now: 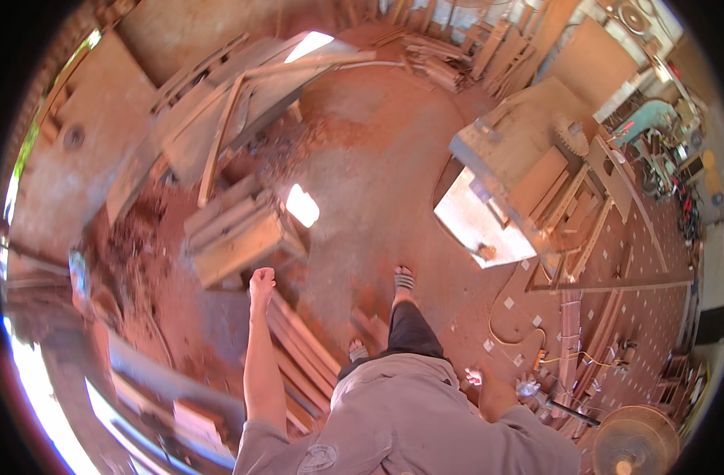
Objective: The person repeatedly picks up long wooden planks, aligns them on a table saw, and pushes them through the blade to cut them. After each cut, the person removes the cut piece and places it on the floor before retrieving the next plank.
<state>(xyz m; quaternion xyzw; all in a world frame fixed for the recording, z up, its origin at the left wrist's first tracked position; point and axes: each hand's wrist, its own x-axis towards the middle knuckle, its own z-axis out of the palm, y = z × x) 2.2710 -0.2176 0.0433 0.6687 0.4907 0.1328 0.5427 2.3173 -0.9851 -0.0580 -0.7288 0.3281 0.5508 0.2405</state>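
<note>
left hand [261, 281] is stretched out in front with its grip curled loosely into a fist, holding nothing, hanging right above the stack of planks [302, 344] lying on the dusty red floor [362, 182] and just short of the pile of short wood blocks [239, 229]. right hand [474, 377] hangs low by the hip, fingers loosely spread and empty as far as i can tell, near the yellow cable [504, 336] on the floor. sandalled feet are mid-stride between the planks and the saw surface [520, 142] on the right, with a fan [635, 443] down in the corner.
</note>
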